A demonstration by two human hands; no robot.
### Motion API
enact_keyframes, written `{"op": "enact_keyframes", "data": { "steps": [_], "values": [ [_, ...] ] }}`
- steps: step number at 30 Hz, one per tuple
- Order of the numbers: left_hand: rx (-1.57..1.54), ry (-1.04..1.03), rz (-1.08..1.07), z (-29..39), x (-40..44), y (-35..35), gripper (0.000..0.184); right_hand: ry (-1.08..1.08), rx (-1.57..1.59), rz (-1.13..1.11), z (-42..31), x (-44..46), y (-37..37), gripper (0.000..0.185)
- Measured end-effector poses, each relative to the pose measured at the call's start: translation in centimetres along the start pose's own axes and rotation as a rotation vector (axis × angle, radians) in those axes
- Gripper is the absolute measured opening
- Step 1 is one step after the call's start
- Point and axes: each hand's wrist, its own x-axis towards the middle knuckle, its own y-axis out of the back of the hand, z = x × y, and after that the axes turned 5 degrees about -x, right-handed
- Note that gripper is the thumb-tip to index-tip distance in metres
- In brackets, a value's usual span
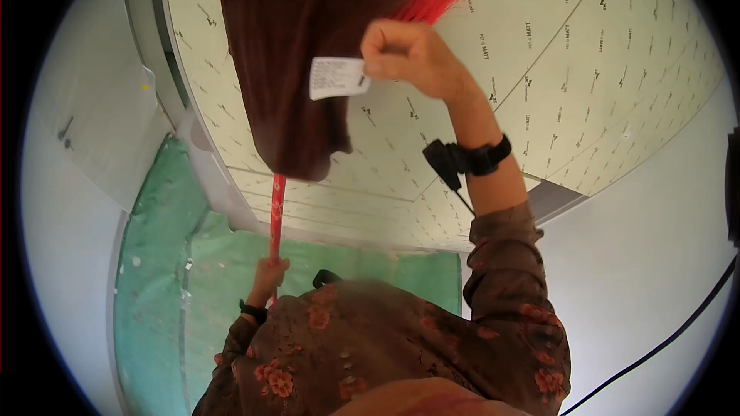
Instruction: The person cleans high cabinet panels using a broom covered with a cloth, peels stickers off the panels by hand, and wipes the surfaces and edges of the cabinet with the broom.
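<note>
My left hand (267, 277) is wrapped round the red handle (277, 208) of a broom, low in the view. A dark brown cloth (289, 69) drapes over the broom's raised head and hides most of it. Red bristles (433, 0) stick out from under the cloth on the right. My right hand (412, 58) is closed in a pinch beside the cloth, gripping the edge of a white printed label (335, 78). Whether the label is joined to the cloth cannot be made out, and its print is too small to read.
Behind the cloth stand tall panels (539, 54) in printed protective film. Green sheeting (154, 277) covers the floor. At the left is a pale door (85, 123) with a handle; a white wall (632, 277) and a black cable (655, 350) are at the right.
</note>
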Motion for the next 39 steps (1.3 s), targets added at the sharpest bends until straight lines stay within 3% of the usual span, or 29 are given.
{"op": "enact_keyframes", "data": {
  "steps": [1,3,5,6,9,12,16,18,23,25,31,35,39],
  "values": [
    [-0.018,0.008,-0.005,-0.1,0.0,0.0,0.035,0.100,-0.056,-0.060,-0.9,1.4,0.5,0.010],
    [-0.020,0.015,0.004,-0.1,-0.1,-0.2,0.035,0.102,0.013,-0.105,-2.3,4.3,1.6,0.011],
    [-0.025,0.027,0.011,-0.1,-0.1,-0.3,0.035,0.121,0.197,0.015,-3.5,6.8,2.2,0.016],
    [0.005,0.025,0.014,-0.2,-0.1,-0.3,0.035,0.123,0.264,0.054,-0.9,10.1,3.5,0.023],
    [0.019,0.040,0.034,0.4,-0.6,-0.8,0.034,-0.256,-0.129,0.197,-2.3,11.1,5.2,0.023],
    [0.023,0.046,0.031,1.0,-0.9,-0.8,0.034,-0.299,-0.143,0.241,-3.6,10.0,5.1,0.022],
    [0.024,0.044,0.010,0.9,-1.0,-0.5,0.033,-0.404,-0.092,0.018,-2.7,7.7,6.9,0.015],
    [0.028,0.046,0.005,1.0,-1.0,-0.6,0.032,-0.369,-0.478,0.024,-1.6,6.7,6.9,0.017],
    [-0.007,0.048,0.001,0.9,-0.9,-0.4,0.031,-0.221,-0.882,0.194,1.2,5.8,5.9,0.014],
    [-0.010,0.053,0.001,0.9,-0.9,-0.4,0.032,0.092,-1.155,0.279,1.7,5.4,5.7,0.013],
    [0.023,0.040,-0.007,1.2,-1.0,-0.4,0.034,0.331,-1.264,0.376,2.4,5.0,5.8,0.010],
    [0.010,0.045,0.001,1.0,-0.8,-0.5,0.034,0.358,-1.356,0.421,1.5,4.9,4.6,0.015],
    [-0.002,0.046,-0.001,1.1,-0.9,-0.5,0.034,0.368,-1.207,0.465,2.1,5.0,4.8,0.017]
  ]
}}
